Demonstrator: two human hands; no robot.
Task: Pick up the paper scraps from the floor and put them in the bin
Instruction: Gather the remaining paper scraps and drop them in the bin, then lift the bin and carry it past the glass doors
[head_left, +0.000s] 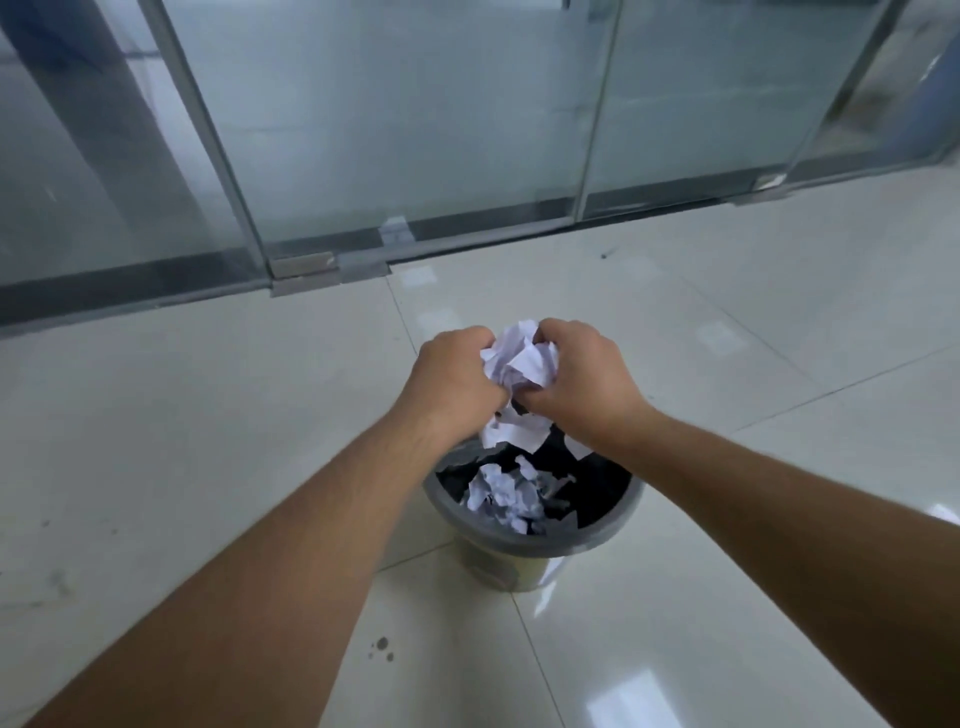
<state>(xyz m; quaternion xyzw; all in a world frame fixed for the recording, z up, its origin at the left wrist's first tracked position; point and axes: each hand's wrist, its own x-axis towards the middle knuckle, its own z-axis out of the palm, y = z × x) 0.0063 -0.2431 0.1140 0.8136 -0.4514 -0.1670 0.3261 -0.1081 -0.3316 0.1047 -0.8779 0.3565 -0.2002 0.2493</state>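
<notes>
Two hands meet over one bin. The left hand (457, 382) and the right hand (584, 379) are both curled shut on a single crumpled wad (519, 361) of white paper scraps, pressed between them at the centre of the view. The fingers are tucked under the wad and hidden by it, so how many scraps make it up cannot be counted.

Just below the hands, at 6 o'clock from the wad, three or so loose scraps (511, 431) hang or fall above the bin mouth; whether they still touch the hands cannot be told. Further down, a heap (501, 496) of more scraps lies inside the bin (613, 525), a round grey-rimmed one with a black liner. The pieces overlap and are too jumbled to count. The left forearm covers the bin's rim at about 10 o'clock, and the hands cover its far edge.

The bin stands on a pale tiled floor (727, 571). A cluster of small dark spots (382, 649) marks a tile at 7 o'clock from the bin. At 12 o'clock runs a frosted glass partition (415, 130), its top cut off by the frame.
</notes>
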